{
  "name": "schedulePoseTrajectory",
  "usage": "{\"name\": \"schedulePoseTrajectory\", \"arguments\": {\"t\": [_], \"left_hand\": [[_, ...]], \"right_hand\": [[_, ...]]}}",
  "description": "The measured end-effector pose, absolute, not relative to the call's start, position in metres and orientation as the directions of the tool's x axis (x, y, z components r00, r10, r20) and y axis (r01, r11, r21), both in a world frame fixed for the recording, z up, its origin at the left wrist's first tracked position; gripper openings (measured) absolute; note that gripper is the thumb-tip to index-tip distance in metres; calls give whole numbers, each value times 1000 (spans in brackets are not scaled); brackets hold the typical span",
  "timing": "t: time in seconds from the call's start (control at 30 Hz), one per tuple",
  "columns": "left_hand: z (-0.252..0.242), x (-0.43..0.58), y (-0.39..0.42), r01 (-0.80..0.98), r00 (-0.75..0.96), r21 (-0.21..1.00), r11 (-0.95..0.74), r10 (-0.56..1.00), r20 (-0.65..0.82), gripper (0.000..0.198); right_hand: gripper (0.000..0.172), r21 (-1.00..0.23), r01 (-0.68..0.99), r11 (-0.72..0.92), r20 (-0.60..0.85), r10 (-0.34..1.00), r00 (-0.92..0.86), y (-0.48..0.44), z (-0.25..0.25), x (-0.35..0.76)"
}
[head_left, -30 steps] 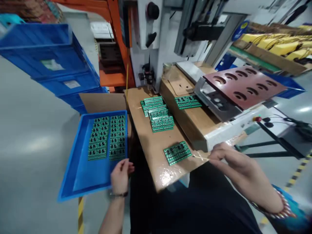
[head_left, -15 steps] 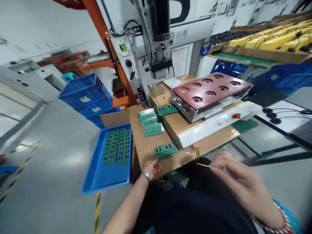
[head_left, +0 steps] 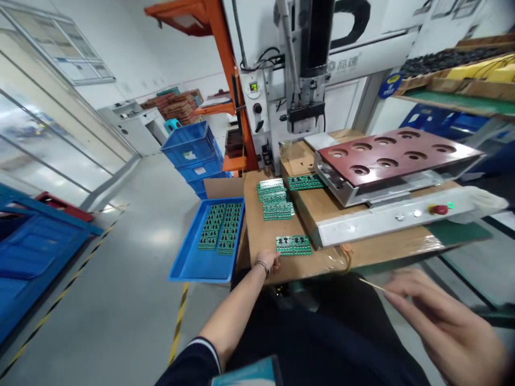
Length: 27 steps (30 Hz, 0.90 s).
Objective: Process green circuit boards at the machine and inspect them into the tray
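Observation:
My left hand rests at the front edge of a brown cardboard-covered bench, just left of a single green circuit board panel. It holds nothing I can see. My right hand hangs low at the right, pinching a thin wooden stick off the bench. Stacked green boards lie further back, and another panel sits on a raised wooden block. Two columns of boards lie in a blue plastic tray left of the bench.
A dispensing machine stands behind the bench, with a red holed fixture plate on a metal base. Stacked blue crates stand behind the tray. Yellow-black floor tape runs below, and a shelf sits upper right.
The view has swung upward and back, so the bench looks smaller. My left hand has moved from the tray's edge to the bench edge. My right hand sits lower right, still pinching the stick.

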State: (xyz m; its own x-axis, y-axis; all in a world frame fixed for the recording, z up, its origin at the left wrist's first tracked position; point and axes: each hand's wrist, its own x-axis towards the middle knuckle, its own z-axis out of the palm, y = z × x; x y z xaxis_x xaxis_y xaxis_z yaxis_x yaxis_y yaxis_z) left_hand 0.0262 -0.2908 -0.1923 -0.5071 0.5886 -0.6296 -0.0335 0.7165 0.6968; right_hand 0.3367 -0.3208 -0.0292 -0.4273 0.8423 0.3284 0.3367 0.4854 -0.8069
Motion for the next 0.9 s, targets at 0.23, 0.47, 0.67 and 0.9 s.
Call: {"name": "schedulePoseTrajectory", "arguments": {"t": [0.23,0.47,0.67,0.9], "left_hand": [[-187,20,-322,-407,-407,782,473,673,-618,27],[-149,5,-357,-525,-389,808,268,769,-507,18],[-71,29,-397,-501,-317,848,172,876,-365,15],[-24,64,-421,-469,-154,850,240,926,-346,11]], "right_hand": [[2,-754,315,577,390,779,-491,-320,-10,316],[10,-669,276,690,463,678,-571,-323,-2,293],[19,-478,268,836,599,534,-597,-326,7,272],[18,-354,330,875,612,484,-626,-333,15,262]]}}
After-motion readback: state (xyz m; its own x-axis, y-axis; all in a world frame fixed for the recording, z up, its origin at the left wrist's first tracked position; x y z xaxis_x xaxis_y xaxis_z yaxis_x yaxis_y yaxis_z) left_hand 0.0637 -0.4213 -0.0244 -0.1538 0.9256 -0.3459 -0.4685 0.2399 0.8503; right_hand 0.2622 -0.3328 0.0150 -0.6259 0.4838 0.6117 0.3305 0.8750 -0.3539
